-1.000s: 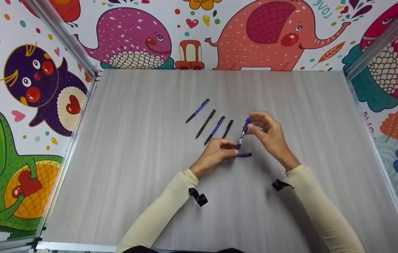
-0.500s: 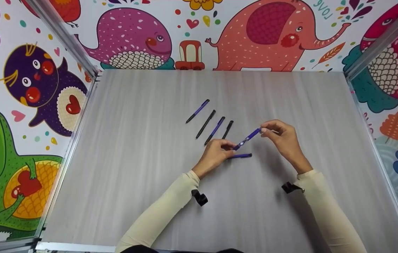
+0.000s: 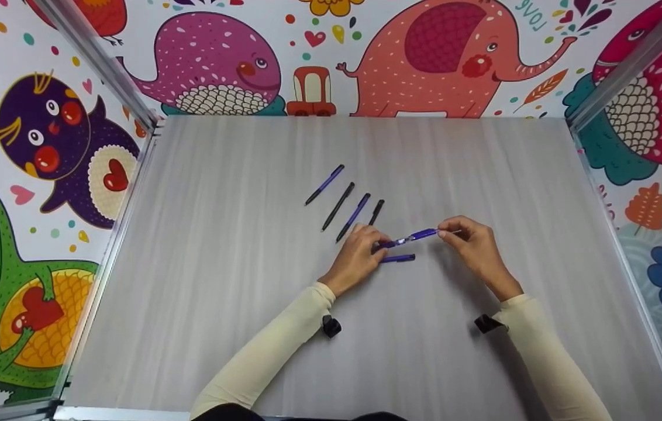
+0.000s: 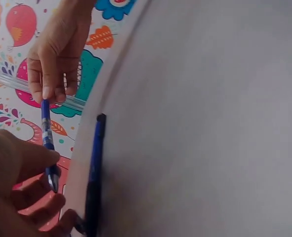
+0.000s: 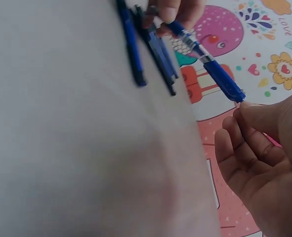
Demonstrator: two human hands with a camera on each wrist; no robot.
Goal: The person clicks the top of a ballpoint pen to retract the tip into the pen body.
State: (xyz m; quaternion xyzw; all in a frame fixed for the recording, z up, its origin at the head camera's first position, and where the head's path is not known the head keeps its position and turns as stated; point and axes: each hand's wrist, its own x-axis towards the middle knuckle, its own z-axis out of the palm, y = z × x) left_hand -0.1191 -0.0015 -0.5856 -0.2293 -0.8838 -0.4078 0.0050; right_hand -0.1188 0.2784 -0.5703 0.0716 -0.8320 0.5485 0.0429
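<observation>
A blue pen (image 3: 423,234) with a patterned silvery middle is held between both hands, over the table. My left hand (image 3: 356,257) grips it near its tip, which pokes out past the thumb in the left wrist view. With thumb and fingertips, my right hand (image 3: 471,251) pinches the far end of the pen; in the right wrist view that blue barrel (image 5: 220,79) slants up to the left hand (image 5: 185,12). Just below the held pen, a second blue pen (image 3: 401,258) lies on the table, its left part hidden by the left hand.
Left of and beyond the left hand, several pens lie slanted in a loose row: a blue pen (image 3: 325,185), a black pen (image 3: 338,206), another blue pen (image 3: 354,217) and a shorter-looking black pen (image 3: 376,212). Patterned walls (image 3: 319,58) bound the grey table (image 3: 220,175).
My right hand has moved right and nearer the body, from along the pen's upper barrel to its end. The pen has swung from steep to nearly level. The left hand stays close to its place.
</observation>
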